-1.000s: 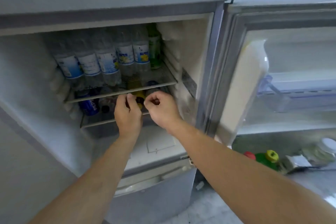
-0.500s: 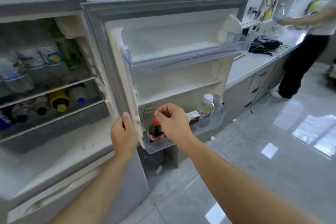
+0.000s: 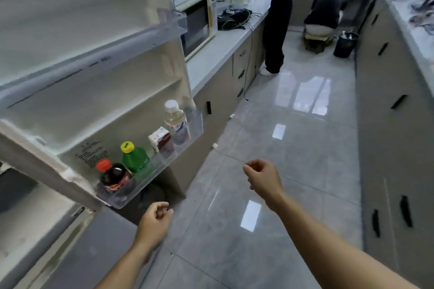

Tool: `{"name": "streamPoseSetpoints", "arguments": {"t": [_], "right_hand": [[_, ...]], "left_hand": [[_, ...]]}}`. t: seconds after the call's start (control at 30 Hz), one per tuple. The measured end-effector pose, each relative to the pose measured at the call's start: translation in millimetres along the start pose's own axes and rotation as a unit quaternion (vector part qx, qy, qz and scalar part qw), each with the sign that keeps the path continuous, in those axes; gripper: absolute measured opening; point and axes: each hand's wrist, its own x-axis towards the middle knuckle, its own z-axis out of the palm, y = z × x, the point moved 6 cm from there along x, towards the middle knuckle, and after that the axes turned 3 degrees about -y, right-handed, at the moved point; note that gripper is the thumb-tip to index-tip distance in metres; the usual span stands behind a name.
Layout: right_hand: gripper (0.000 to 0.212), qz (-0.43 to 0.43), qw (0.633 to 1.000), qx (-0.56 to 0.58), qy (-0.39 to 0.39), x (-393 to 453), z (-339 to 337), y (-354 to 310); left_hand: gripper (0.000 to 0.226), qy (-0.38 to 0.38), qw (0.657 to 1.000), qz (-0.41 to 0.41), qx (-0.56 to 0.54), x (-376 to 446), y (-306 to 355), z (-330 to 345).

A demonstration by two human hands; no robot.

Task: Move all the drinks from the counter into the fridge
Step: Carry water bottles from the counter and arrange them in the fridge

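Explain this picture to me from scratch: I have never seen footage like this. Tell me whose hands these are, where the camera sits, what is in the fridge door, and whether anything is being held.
There is no machine here. A person wears a wide-angle camera on the head, looking forward and down, so the two bare forearms rising from the bottom edge are the wearer's own. The left hand and the right hand both hang over the tiled floor with fingers loosely curled; neither holds anything.

On the left is the open fridge door. Its bottom door shelf carries four drinks in a row: a dark cola bottle with a red cap, a green bottle with a yellow cap, a small drink carton and a clear bottle with a white cap.

Beyond, a counter holds a microwave. Two other people work further back.
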Motion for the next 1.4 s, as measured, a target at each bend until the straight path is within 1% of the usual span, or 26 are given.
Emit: {"name": "streamPoseSetpoints", "arguments": {"t": [0.1, 0.23, 0.33, 0.43, 0.53, 0.63, 0.77, 0.87, 0.97, 1.07, 1.17, 1.23, 1.4], "right_hand": [[0.009, 0.08, 0.995, -0.005, 0.058, -14, -39, 66], [0.009, 0.192, 0.974, -0.008, 0.121, -53, -69, 157], [0.007, 0.268, 0.951, -0.005, 0.156, -89, -81, 213], [0.005, 0.333, 0.926, -0.001, 0.177, -127, -88, 254], [0.009, 0.383, 0.905, 0.008, 0.185, -162, -90, 285], [0.011, 0.433, 0.88, 0.015, 0.194, -191, -96, 307], [0.01, 0.493, 0.843, 0.038, 0.213, -216, -109, 335], [0.008, 0.524, 0.824, 0.053, 0.209, -212, -126, 352], [0.01, 0.537, 0.817, 0.058, 0.202, -183, -153, 359], [0.012, 0.529, 0.827, 0.053, 0.185, -126, -188, 351], [0.009, 0.492, 0.858, 0.029, 0.143, -39, -220, 328], [0.006, 0.451, 0.885, 0.016, 0.118, 26, -235, 307], [0.003, 0.364, 0.93, -0.018, 0.055, 175, -242, 243]], "left_hand": [[0.02, -0.05, 0.995, -0.071, 0.04, -2, -62, 15], [0.022, -0.082, 0.984, -0.136, 0.077, -6, -129, 22], [0.022, -0.112, 0.971, -0.185, 0.097, -4, -163, 26], [0.023, -0.137, 0.959, -0.21, 0.13, 2, -179, 31], [0.023, -0.164, 0.95, -0.215, 0.155, 13, -179, 43], [0.022, -0.19, 0.945, -0.216, 0.157, 30, -161, 70], [0.021, -0.218, 0.948, -0.191, 0.132, 64, -113, 124], [0.022, -0.226, 0.952, -0.164, 0.127, 95, -71, 169], [0.023, -0.226, 0.954, -0.149, 0.125, 120, -37, 202], [0.027, -0.215, 0.954, -0.156, 0.14, 132, -13, 220], [0.032, -0.179, 0.957, -0.178, 0.144, 143, -2, 232], [0.032, -0.16, 0.954, -0.214, 0.134, 149, 1, 237], [0.03, -0.099, 0.953, -0.273, 0.088, 163, 5, 240]]}}
